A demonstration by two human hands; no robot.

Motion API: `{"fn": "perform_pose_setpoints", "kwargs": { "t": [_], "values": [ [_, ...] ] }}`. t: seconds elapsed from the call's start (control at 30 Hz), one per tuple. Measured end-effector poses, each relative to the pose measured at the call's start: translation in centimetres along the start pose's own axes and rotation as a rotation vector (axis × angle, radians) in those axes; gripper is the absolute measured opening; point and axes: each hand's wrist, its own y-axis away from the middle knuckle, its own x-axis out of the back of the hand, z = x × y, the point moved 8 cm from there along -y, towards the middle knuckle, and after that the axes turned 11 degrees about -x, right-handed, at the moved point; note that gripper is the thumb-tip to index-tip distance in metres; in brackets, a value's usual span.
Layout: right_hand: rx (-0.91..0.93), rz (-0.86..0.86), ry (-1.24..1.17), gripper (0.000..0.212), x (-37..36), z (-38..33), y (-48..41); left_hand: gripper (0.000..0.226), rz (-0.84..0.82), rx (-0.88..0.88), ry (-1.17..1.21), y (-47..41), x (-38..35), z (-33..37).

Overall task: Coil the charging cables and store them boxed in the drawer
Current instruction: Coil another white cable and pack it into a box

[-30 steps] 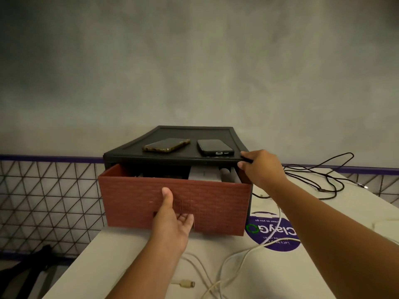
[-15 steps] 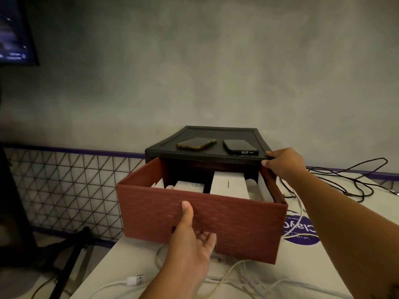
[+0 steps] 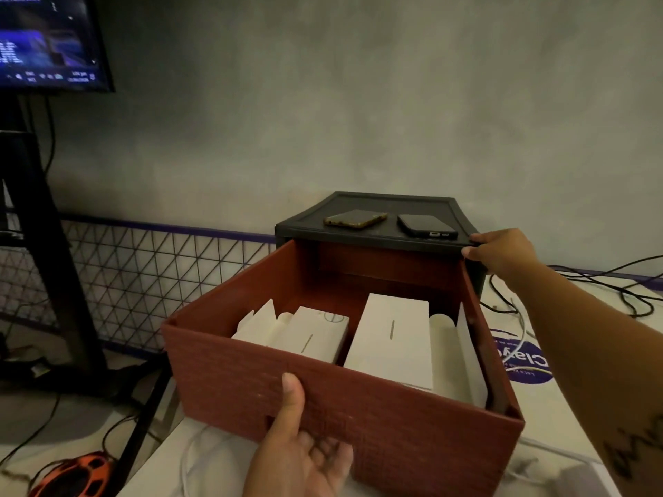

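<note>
Drawer (image 3: 394, 425): far out of cabinet (image 3: 305, 224), boxes (image 3: 394, 328) inside. My left hand (image 3: 305, 453) grips its front; my right hand (image 3: 502, 252) grips the cabinet top. Cables (image 3: 624, 297) loose on table (image 3: 552, 407). Risk: overpulled, drawer tips out.

The white table (image 3: 538, 403) carries the black drawer unit (image 3: 373, 238), black cables (image 3: 626, 299) and seemingly white cables (image 3: 184, 460).
</note>
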Motion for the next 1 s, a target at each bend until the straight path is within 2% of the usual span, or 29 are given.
{"fn": "perform_pose_setpoints", "kwargs": {
  "t": [0.13, 0.3, 0.5, 0.6, 0.8, 0.9, 0.97, 1.0],
  "values": [
    [-0.006, -0.003, -0.011, 0.043, 0.0, 0.1, -0.3, 0.052, 0.000, -0.004, -0.010, 0.6, 1.2, -0.1],
    [0.007, 0.016, 0.002, 0.045, -0.2, 0.2, 0.1, 0.054, 0.013, -0.120, 0.007, 0.5, 1.9, -0.2],
    [0.088, -0.170, -0.071, 0.058, -0.7, 1.5, 2.4, 0.053, -0.029, -0.206, -0.010, 0.9, 2.2, 0.0],
    [0.060, -0.145, -0.074, 0.065, 0.6, 3.6, 4.1, 0.044, -0.012, -0.220, -0.030, 1.0, 2.8, -0.3],
    [0.076, -0.183, -0.005, 0.043, 3.8, 8.0, 9.8, 0.011, -0.011, -0.288, -0.113, 2.5, 4.8, -3.2],
    [0.048, -0.215, 0.029, 0.036, 5.2, 10.6, 12.5, 0.017, -0.088, -0.377, -0.198, 4.4, 4.2, -4.5],
    [0.041, -0.244, 0.050, 0.030, 6.0, 12.1, 14.1, 0.023, -0.223, -0.438, -0.304, 5.8, 3.0, -5.7],
    [0.030, -0.256, 0.049, 0.028, 6.4, 12.9, 14.8, 0.032, -0.306, -0.471, -0.362, 6.6, 2.2, -6.3]
  ]
}}
